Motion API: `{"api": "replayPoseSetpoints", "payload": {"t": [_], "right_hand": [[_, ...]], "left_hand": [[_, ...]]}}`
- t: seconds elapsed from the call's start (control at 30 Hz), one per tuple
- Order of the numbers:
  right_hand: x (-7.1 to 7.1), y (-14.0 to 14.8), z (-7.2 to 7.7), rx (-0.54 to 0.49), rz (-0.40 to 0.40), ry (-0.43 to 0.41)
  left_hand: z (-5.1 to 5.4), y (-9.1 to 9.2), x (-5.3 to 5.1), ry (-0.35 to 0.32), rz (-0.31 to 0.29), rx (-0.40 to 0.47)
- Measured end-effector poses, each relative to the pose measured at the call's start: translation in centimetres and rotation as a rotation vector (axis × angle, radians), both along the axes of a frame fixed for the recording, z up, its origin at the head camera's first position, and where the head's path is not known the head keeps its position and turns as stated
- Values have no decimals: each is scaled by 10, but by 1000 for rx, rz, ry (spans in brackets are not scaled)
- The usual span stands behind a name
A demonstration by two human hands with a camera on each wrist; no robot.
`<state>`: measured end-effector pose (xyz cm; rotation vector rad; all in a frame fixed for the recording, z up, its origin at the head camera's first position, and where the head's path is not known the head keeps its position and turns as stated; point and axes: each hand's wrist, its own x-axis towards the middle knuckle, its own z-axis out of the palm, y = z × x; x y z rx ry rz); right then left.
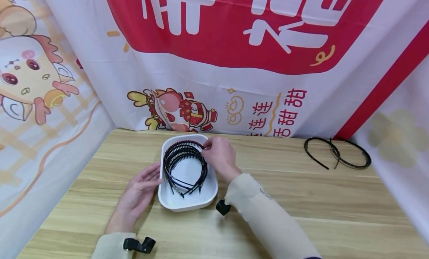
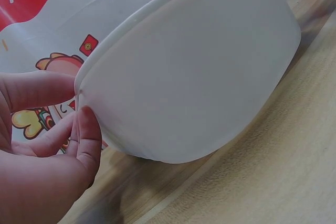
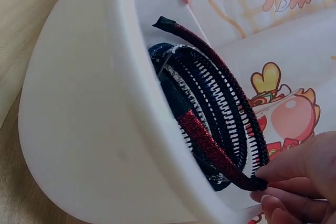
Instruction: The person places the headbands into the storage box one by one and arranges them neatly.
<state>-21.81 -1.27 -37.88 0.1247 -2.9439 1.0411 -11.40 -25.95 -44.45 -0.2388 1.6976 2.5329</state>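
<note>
A white plastic bin (image 1: 187, 205) on the wooden table holds several dark toothed headbands (image 1: 184, 153), nested together. My right hand (image 1: 219, 154) is over the bin's far right rim. Thumb and fingers pinch a black headband with red glitter (image 3: 202, 140), shown in the right wrist view; it lies outermost around the others. My left hand (image 1: 139, 193) rests on the bin's left side from outside, fingers fairly straight. In the left wrist view its fingertips touch the white wall (image 2: 184, 77) near the rim.
Two dark headbands (image 1: 352, 165) lie crossed at the table's far right, near the cloth. A printed cloth (image 1: 214, 98) hangs along the table's back edge, and another at the left. Wood-grain tabletop (image 1: 288, 192) spreads right of the bin.
</note>
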Motion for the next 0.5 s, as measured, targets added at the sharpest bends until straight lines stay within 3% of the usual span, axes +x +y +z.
{"api": "replayPoseSetpoints", "payload": {"t": [0.5], "right_hand": [[0, 0, -7, 17, 11, 46]], "left_hand": [[0, 0, 0, 1, -2, 12]]}}
